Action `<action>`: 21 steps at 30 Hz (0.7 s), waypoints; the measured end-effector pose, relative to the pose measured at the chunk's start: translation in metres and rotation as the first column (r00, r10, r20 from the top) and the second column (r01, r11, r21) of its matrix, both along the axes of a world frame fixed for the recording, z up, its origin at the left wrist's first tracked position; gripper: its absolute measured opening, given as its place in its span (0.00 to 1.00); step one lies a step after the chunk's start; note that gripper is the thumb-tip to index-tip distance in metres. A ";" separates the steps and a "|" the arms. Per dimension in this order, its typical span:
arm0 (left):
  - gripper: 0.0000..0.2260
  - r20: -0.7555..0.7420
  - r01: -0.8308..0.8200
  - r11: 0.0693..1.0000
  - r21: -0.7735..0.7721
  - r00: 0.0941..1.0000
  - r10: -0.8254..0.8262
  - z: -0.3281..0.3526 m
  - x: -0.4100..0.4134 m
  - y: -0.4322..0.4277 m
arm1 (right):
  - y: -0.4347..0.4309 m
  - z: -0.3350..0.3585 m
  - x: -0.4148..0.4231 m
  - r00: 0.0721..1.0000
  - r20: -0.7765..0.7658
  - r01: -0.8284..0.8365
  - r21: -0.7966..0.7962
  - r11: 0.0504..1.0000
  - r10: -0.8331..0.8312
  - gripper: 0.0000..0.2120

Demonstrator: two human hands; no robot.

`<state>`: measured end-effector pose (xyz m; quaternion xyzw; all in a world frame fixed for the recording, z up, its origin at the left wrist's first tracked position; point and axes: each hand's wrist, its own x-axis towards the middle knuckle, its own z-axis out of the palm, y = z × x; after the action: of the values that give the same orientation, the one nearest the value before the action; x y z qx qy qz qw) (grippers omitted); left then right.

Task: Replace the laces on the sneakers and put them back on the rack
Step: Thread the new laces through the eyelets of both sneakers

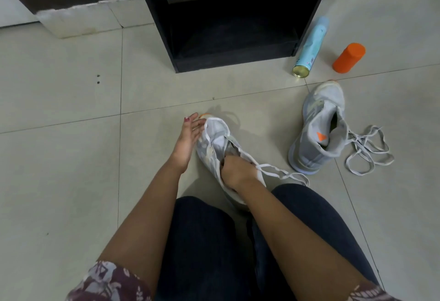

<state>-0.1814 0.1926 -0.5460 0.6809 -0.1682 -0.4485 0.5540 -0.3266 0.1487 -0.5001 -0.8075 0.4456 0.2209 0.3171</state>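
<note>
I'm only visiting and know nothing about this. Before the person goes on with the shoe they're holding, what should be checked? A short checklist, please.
1. Near sneaker steadied: the left hand rests open against its toe. Ok.
2. Right hand has a firm hold: its fingers go into the shoe's opening and are hidden. Cannot tell.
3. Near sneaker laced: a trailing lace runs from it across the floor. Not ok.
4. Second sneaker laced: its loose lace lies tangled beside it. Not ok.
5. Way to the rack: the spray can and orange bottle lie off to its right. Ok.
</note>
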 end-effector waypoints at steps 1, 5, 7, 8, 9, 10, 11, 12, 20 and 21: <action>0.24 0.013 0.001 1.000 -0.009 1.000 -0.001 0.000 -0.002 0.000 | -0.002 0.003 0.000 0.999 0.004 0.033 0.054 0.998 -0.033 0.20; 0.23 0.044 0.003 0.999 -0.035 0.999 -0.001 0.001 -0.010 0.000 | 0.000 0.004 0.003 0.999 -0.050 0.002 0.034 0.999 0.000 0.19; 0.23 0.058 0.007 0.999 -0.052 0.998 -0.004 -0.002 -0.013 0.004 | 0.000 0.007 0.003 0.995 -0.062 -0.072 0.008 0.997 0.072 0.17; 0.23 0.058 0.021 0.998 -0.057 0.998 -0.018 -0.004 -0.013 0.005 | 0.000 0.010 0.002 0.989 -0.080 -0.129 -0.014 0.991 0.128 0.17; 0.24 0.062 0.038 0.998 -0.057 0.997 -0.035 -0.006 -0.015 0.006 | 0.001 0.013 -0.003 0.973 -0.110 -0.209 -0.055 0.976 0.203 0.17; 0.28 0.094 0.050 0.998 -0.047 0.995 -0.046 -0.006 -0.017 0.007 | 0.003 0.017 -0.008 0.946 -0.156 -0.301 -0.101 0.948 0.283 0.18; 0.34 0.140 0.056 0.998 -0.040 0.989 -0.050 -0.005 -0.019 0.008 | 0.006 0.019 -0.015 0.917 -0.206 -0.371 -0.134 0.919 0.341 0.20; 0.41 0.179 0.064 0.997 -0.035 0.982 -0.057 -0.006 -0.020 0.008 | 0.011 0.021 -0.023 0.896 -0.244 -0.414 -0.152 0.897 0.372 0.21; 0.37 0.356 0.178 0.984 0.019 0.918 -0.173 -0.009 -0.027 0.010 | 0.028 0.038 -0.053 0.942 -0.180 -0.313 -0.175 0.934 0.282 0.16; 0.31 0.394 0.216 0.976 0.033 0.895 -0.211 -0.006 -0.027 0.010 | 0.030 0.041 -0.054 0.951 -0.160 -0.287 -0.145 0.947 0.264 0.17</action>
<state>-0.2088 0.2025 -0.5521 0.7317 -0.3526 -0.3589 0.4599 -0.3805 0.1782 -0.4593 -0.8683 0.3661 0.2806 0.1826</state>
